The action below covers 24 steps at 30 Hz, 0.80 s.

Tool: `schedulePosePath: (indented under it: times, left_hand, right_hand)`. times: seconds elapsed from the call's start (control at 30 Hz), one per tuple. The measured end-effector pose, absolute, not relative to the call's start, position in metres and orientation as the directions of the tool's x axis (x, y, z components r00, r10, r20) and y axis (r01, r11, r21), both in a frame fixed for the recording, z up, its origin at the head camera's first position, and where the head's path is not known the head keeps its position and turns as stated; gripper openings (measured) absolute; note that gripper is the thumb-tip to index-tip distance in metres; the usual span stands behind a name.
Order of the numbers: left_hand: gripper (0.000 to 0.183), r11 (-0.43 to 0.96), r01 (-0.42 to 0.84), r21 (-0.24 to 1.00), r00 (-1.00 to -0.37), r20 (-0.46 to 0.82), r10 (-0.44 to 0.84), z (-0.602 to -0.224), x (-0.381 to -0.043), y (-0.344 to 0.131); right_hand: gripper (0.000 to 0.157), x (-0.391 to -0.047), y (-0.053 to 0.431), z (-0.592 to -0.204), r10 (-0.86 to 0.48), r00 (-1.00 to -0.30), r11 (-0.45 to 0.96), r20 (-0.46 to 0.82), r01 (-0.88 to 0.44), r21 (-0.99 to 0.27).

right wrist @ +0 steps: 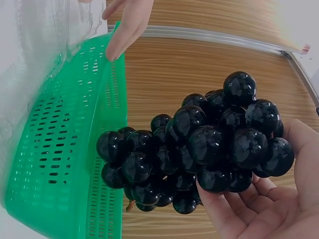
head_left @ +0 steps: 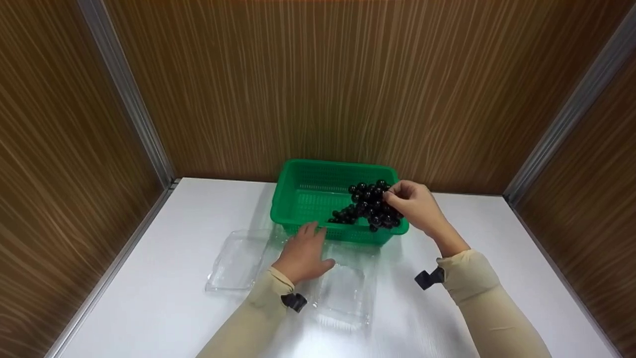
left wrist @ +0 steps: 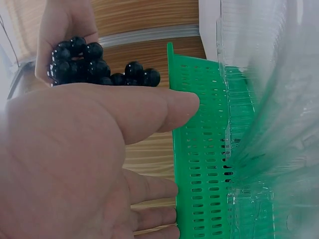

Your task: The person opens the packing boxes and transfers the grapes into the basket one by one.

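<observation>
My right hand (head_left: 415, 206) pinches a bunch of black grapes (head_left: 372, 201) and holds it over the right side of a green plastic basket (head_left: 293, 196). More dark grapes (head_left: 343, 215) show lower inside the basket; whether they belong to the same bunch I cannot tell. In the right wrist view the glossy bunch (right wrist: 204, 139) lies against the thumb and fingers. My left hand (head_left: 304, 253) is at the basket's front rim, its fingers extended and holding nothing. Below it lies an opened clear plastic clamshell box (head_left: 343, 293), partly covered by the hand and forearm.
The clamshell's other half (head_left: 238, 261) spreads to the left on the white table (head_left: 139, 283). Behind the basket rises a wood-grain wall (head_left: 318, 89), with similar panels on both sides. Each wrist wears a black strap mount (head_left: 430, 277).
</observation>
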<state>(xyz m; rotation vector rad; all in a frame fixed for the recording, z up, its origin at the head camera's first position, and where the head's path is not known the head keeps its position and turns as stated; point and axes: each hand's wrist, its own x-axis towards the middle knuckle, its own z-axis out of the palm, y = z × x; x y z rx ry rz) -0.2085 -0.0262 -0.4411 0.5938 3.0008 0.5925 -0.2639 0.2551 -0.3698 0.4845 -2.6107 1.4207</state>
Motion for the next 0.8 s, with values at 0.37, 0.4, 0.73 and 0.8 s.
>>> schedulePosePath:
  times: [0.37,0.4,0.73,0.8]
  left_hand:
    - [0.082,0.838,0.378,0.394,-0.92,0.063,0.386,-0.44,-0.205,-0.024]
    - [0.082,0.837,0.378,0.396,-0.92,0.061,0.387,-0.44,-0.205,-0.024]
    - [0.083,0.845,0.359,0.396,-0.926,0.035,0.377,-0.44,-0.202,-0.02]
    - [0.083,0.847,0.358,0.393,-0.926,0.032,0.376,-0.439,-0.202,-0.02]
  right_hand:
    - [0.021,-0.283,0.252,-0.356,-0.19,-0.939,0.569,0.286,-0.343,-0.747]
    - [0.021,-0.284,0.252,-0.356,-0.189,-0.939,0.574,0.286,-0.342,-0.744]
    - [0.02,-0.295,0.247,-0.364,-0.198,-0.941,0.581,0.275,-0.338,-0.74]
    - [0.02,-0.296,0.244,-0.366,-0.197,-0.94,0.578,0.278,-0.341,-0.742]
